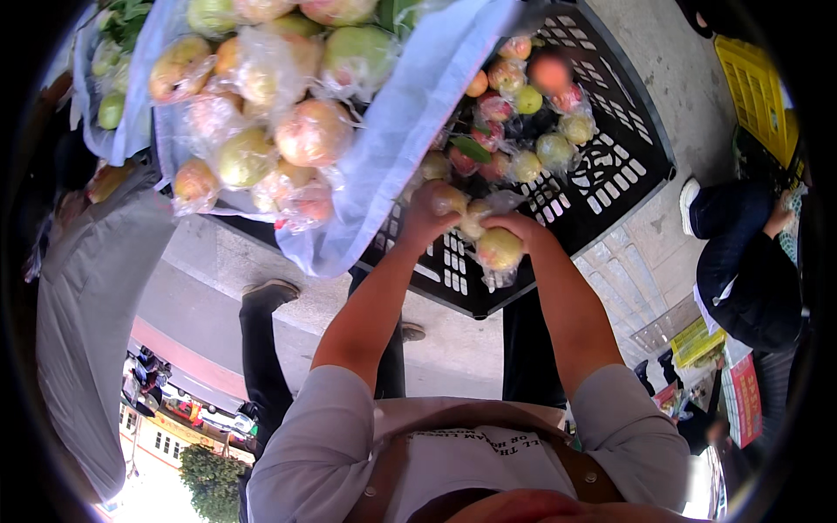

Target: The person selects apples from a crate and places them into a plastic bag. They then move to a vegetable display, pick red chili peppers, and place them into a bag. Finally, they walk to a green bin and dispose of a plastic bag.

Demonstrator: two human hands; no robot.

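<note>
We have both hands over the near edge of the black plastic crate (602, 166), handling fruit wrapped in clear film. Our left hand (429, 213) is curled around one wrapped apple (450, 200), and our right hand (516, 228) closes from above on another yellow-green wrapped apple (499, 248), a loose tail of film hanging beneath it; a third fruit seems to sit between them, though the blur makes that hard to judge. To do this well, we should grip the fruit itself, not the slippery film, and keep each piece over the crate so a slip lands inside. The heaped fruit on the pale blue cloth (410, 113) lies just to the left, overhanging, so we keep our elbows clear of it.
</note>
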